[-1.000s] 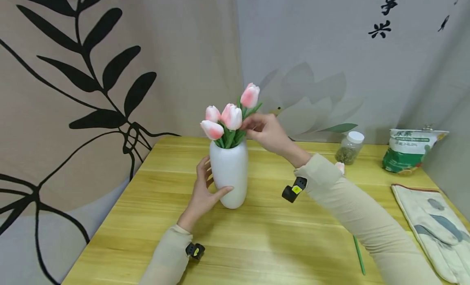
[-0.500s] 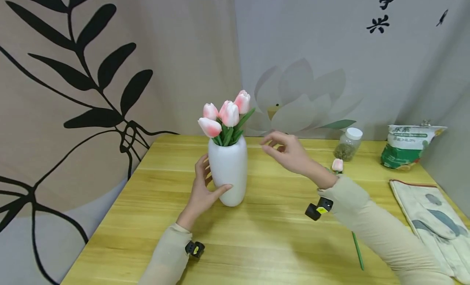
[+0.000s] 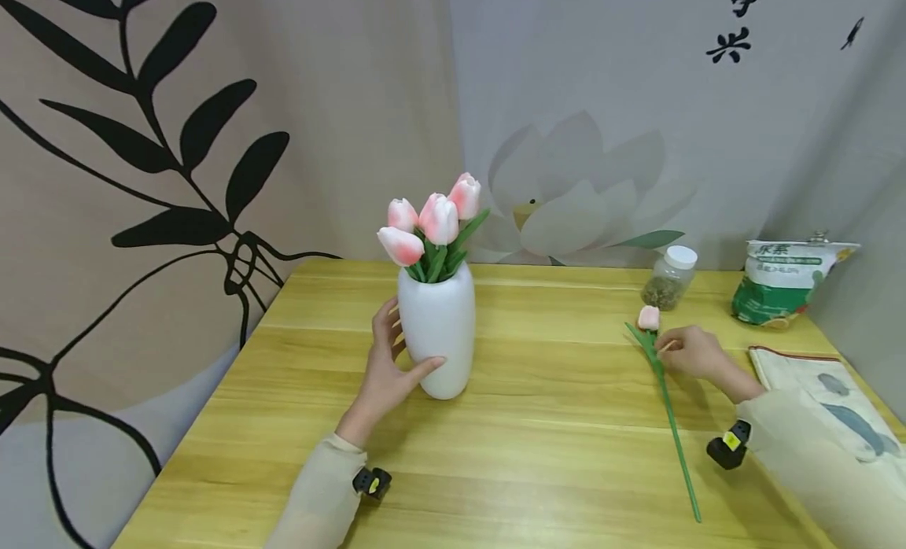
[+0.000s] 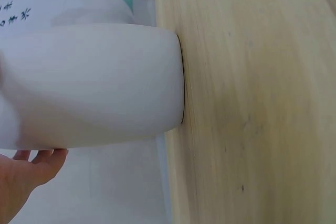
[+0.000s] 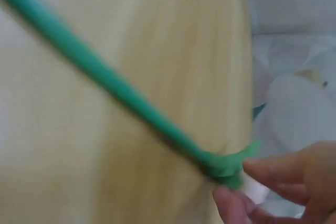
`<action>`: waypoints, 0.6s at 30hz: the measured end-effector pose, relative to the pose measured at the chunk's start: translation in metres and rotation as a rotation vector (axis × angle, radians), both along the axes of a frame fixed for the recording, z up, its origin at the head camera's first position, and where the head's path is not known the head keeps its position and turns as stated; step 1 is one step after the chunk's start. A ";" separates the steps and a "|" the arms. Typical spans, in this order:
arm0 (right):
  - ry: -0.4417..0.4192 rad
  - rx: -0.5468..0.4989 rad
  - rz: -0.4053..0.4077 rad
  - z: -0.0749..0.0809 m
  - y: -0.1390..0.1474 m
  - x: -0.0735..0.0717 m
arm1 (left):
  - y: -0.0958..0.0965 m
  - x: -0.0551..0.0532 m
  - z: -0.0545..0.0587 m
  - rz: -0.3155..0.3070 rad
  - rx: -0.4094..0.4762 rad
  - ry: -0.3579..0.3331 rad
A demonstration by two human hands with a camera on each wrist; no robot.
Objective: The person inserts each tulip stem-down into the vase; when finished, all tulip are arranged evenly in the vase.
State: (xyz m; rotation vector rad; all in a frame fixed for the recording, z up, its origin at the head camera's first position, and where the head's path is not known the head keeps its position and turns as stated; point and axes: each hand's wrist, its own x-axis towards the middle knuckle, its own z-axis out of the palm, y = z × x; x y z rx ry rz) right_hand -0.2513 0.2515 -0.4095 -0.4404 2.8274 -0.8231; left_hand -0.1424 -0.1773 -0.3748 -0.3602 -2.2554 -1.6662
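A white vase (image 3: 436, 337) stands upright on the wooden table, holding several pink-and-white tulips (image 3: 439, 220) with green leaves. My left hand (image 3: 385, 376) grips its lower side, thumb across the front and fingers around the left. In the left wrist view the vase (image 4: 100, 85) fills much of the picture, with fingertips (image 4: 50, 166) against it. At the right, a single tulip (image 3: 672, 411) lies on the table, bloom away from me. My right hand (image 3: 697, 354) is at its upper stem; in the right wrist view, thumb and finger sit apart on either side of the leaf base (image 5: 223, 166).
Behind the loose tulip stands a clear jar (image 3: 668, 280) with a white lid and dark contents. A green-and-white bag (image 3: 786, 285) is at the back right corner. Pale work gloves (image 3: 828, 384) lie partly under the right sleeve. A printed curtain (image 3: 368, 116) hangs behind the table (image 3: 552, 455).
My right hand has left the flowers in the vase and moved right to the loose tulip. One tulip in the vase sits lower and further left. My left hand stays on the vase.
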 end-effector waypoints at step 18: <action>0.295 -0.158 0.124 0.026 -0.064 0.004 | 0.000 0.002 0.003 -0.008 0.000 -0.006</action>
